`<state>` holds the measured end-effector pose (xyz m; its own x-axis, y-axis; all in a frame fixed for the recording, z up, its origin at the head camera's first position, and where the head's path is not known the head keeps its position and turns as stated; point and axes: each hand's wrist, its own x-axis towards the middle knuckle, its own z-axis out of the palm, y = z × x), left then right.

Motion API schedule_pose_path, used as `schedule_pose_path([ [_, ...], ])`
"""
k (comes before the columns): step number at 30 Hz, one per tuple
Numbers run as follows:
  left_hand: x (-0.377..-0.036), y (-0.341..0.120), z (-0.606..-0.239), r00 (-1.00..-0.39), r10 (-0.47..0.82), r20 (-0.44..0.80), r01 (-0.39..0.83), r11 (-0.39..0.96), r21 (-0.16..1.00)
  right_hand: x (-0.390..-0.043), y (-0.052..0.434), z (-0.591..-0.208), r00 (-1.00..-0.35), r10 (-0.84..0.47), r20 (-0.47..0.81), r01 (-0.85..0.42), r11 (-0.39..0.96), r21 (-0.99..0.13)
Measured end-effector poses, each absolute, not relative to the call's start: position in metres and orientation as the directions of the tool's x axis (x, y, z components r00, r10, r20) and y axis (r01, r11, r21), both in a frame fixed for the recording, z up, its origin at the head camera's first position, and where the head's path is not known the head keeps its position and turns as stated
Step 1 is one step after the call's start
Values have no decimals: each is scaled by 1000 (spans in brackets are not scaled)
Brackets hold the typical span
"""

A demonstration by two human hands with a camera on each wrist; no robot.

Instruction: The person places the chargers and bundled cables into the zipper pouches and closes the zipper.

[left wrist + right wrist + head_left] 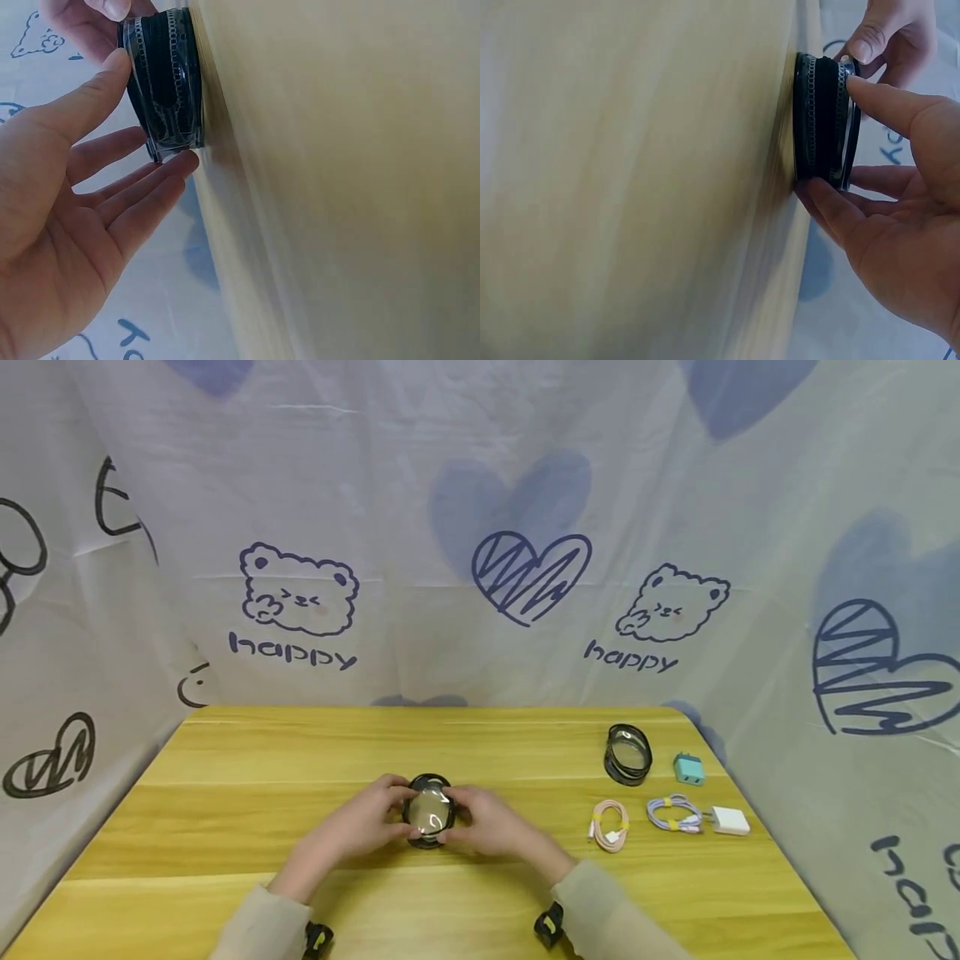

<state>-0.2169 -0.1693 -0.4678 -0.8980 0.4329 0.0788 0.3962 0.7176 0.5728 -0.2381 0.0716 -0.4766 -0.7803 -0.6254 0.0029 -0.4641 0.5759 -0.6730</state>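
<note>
A small round zip case (430, 810) with a see-through top and a black rim lies flat on the wooden table. Black zipper tape runs round its side wall, as the left wrist view shows on the case (161, 82). My left hand (363, 818) holds its left edge, thumb at the near side and fingers toward the far side. From the opposite edge my right hand (491, 822) grips it in the same way. In the right wrist view, the thumb touches the upper rim of the case (825, 120) and fingertips sit at its side near the tabletop. Its contents cannot be made out.
To the right on the table (300, 743) lie a second round black-rimmed case (628, 755), a teal charger plug (688, 769), a white charger plug (729, 821), a coiled pink cable (609, 827) and a coiled lilac cable (673, 815). A printed cloth (412, 527) hangs behind.
</note>
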Motion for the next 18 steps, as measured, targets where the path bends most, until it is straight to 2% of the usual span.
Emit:
schedule_pose_path([
  [9, -195, -189, -464, -892, 447, 73, 411, 730, 546, -220, 57, -472, -763, -646, -37, -485, 608, -629],
  [18, -184, -200, -463, -891, 450, 66, 403, 716, 570, -212, 51, -470, -734, -678, -46, -528, 611, -590],
])
